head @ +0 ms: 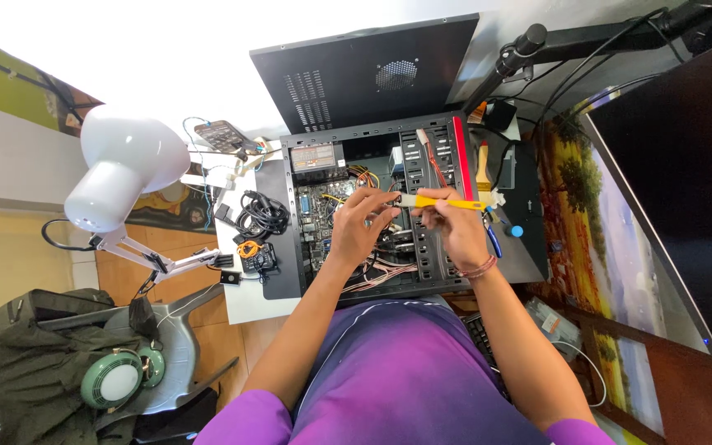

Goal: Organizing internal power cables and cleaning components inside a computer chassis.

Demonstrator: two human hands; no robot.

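Cluttered desk: both hands [409,222] hold yellow screwdriver [442,202] over open computer case [372,214].

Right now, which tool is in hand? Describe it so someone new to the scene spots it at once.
Start at the open black computer case lying on the desk, its side panel propped behind it. Both hands hover over its middle: the left hand and the right hand hold a slim screwdriver level between them. Its bright yellow handle sets it apart from the dark cables and boards below.
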